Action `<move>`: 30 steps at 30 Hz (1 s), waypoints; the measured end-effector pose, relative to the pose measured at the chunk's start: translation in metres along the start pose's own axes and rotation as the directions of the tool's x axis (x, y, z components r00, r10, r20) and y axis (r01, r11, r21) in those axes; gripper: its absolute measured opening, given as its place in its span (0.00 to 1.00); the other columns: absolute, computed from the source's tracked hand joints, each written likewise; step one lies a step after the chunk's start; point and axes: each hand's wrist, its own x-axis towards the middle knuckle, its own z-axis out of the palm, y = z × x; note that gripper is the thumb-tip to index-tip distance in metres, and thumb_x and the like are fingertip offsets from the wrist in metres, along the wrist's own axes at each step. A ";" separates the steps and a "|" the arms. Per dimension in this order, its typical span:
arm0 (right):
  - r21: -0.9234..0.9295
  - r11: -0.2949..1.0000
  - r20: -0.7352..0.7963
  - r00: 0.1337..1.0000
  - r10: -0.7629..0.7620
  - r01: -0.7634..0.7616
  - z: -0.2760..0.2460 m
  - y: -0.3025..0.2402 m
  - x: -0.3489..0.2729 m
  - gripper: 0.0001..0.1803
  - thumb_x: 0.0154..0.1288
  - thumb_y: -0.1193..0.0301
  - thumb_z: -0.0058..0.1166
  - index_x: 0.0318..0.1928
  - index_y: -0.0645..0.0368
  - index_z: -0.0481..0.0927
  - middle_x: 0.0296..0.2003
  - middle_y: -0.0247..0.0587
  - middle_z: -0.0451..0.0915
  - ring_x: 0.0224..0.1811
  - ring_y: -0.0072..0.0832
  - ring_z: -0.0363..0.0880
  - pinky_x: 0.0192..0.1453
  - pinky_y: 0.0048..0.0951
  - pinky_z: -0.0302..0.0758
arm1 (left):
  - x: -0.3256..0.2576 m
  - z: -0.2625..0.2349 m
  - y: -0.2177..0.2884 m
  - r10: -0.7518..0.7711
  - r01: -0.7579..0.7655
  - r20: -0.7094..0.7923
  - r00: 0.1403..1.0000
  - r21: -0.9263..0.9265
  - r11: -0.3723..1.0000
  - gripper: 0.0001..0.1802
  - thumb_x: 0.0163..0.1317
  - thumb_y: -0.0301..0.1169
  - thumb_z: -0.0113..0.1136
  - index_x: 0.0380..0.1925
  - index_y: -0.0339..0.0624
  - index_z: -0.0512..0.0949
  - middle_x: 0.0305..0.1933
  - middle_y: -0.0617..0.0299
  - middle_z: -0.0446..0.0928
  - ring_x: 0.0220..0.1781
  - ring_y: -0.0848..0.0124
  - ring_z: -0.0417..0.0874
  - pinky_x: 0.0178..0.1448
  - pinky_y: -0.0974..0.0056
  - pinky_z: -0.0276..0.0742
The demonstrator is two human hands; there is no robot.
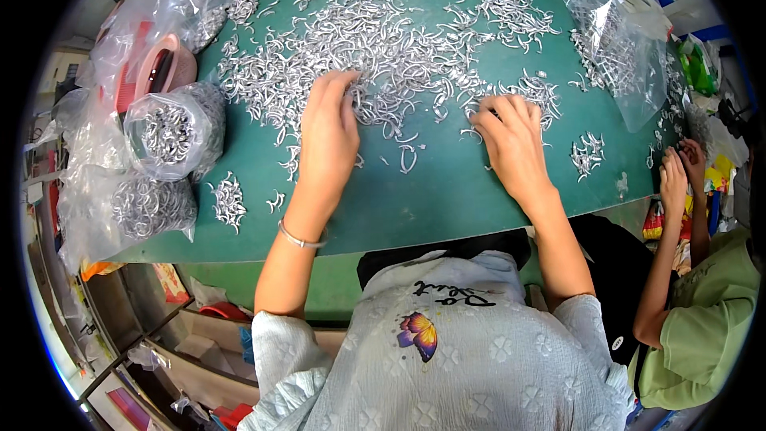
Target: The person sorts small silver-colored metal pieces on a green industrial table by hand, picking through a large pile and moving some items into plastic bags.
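A wide heap of small curved silver metal pieces (383, 28) covers the far middle of the green table. My left hand (329, 132) rests at its near edge, fingers bent over the pieces, thumb a little apart. No piece shows in its grasp. Over a smaller cluster of the same pieces (536, 94), to the right, my right hand (515, 144) has its fingers curled in and thumb close by. Whatever lies under those fingertips is hidden. A few loose curved pieces (408, 156) lie between my hands.
Clear bags of silver pieces (163, 207) and a pink basket (171, 68) line the left side. Another clear bag (618, 56) lies at the right. Small piles sit at the near left (229, 201) and right (587, 153). A person in green (702, 311) works at the far right.
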 end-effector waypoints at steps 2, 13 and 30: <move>0.005 1.000 -0.032 0.999 0.008 -0.008 -0.005 0.003 -0.006 0.09 0.54 0.80 0.58 0.38 0.58 0.80 0.40 0.34 0.77 0.46 0.34 0.72 0.53 0.38 0.63 | -0.017 -0.007 0.006 0.047 -0.036 -0.069 0.996 0.151 0.988 0.17 0.59 0.15 0.53 0.50 0.34 0.75 0.53 0.47 0.74 0.51 0.49 0.77 0.54 0.54 0.73; 0.400 0.916 0.177 0.983 -0.045 -0.030 -0.016 -0.041 -0.018 0.04 0.56 0.74 0.63 0.32 0.57 0.81 0.35 0.35 0.78 0.42 0.34 0.74 0.52 0.35 0.63 | -0.080 0.016 0.079 -0.076 0.118 0.275 0.959 -0.141 0.983 0.24 0.55 0.22 0.64 0.54 0.37 0.74 0.50 0.50 0.74 0.48 0.52 0.75 0.52 0.54 0.71; 0.123 0.985 0.059 0.991 0.117 -0.124 -0.004 -0.014 0.014 0.04 0.57 0.75 0.61 0.30 0.59 0.78 0.32 0.39 0.74 0.40 0.38 0.71 0.48 0.38 0.63 | -0.099 0.021 0.070 -0.009 0.067 0.271 0.963 -0.203 0.977 0.14 0.54 0.15 0.60 0.42 0.35 0.77 0.44 0.51 0.73 0.43 0.54 0.76 0.47 0.56 0.73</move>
